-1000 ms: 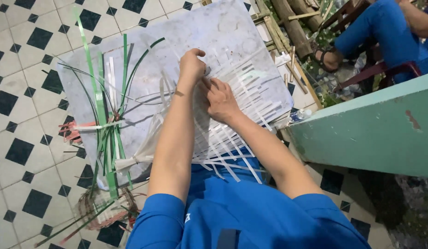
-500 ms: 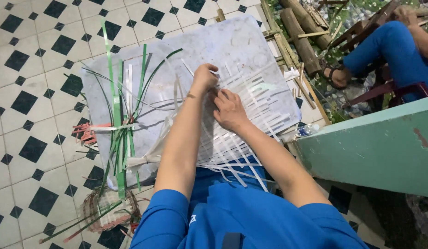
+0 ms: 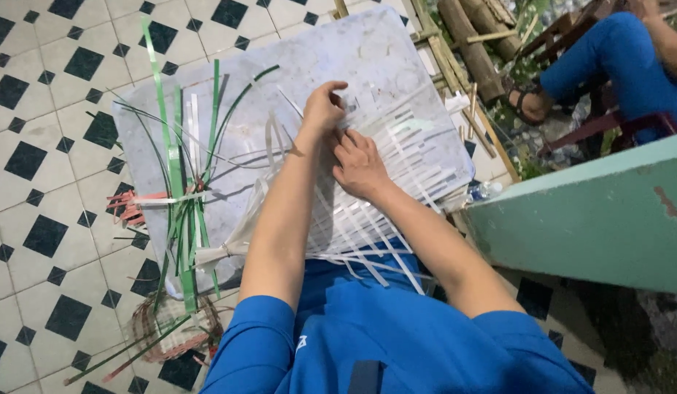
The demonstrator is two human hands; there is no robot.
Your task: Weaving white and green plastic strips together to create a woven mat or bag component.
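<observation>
Bending over a pale board (image 3: 397, 51) that lies on the tiled floor (image 3: 32, 95), the person works with both hands on a white woven mat (image 3: 368, 219) of flat strips. The mat covers the near right part of the board and its loose ends hang over the near edge, above the blue-clad lap.

The left hand (image 3: 322, 109) is near the middle of the board, fingers curled narrow and pinching a white strip (image 3: 353, 109) at the far edge of the weave. The right hand (image 3: 360, 164) lies just beside it, palm down on the mat, fingers bent and pressing the strips; if it grips one of them I cannot tell.

On the left part of the board stands a loose bundle of green strips (image 3: 182, 211), mixed with some white ones, tied across with a white band and reaching over the near left corner to the floor. Red strips (image 3: 127, 208) lie at the left edge. A coil (image 3: 171, 328) of reddish strips lies on the floor near that corner.

Beyond the far right corner are wooden poles (image 3: 470, 51) and another person's leg in blue (image 3: 608, 58). A green wall (image 3: 594, 219) is at the right.
</observation>
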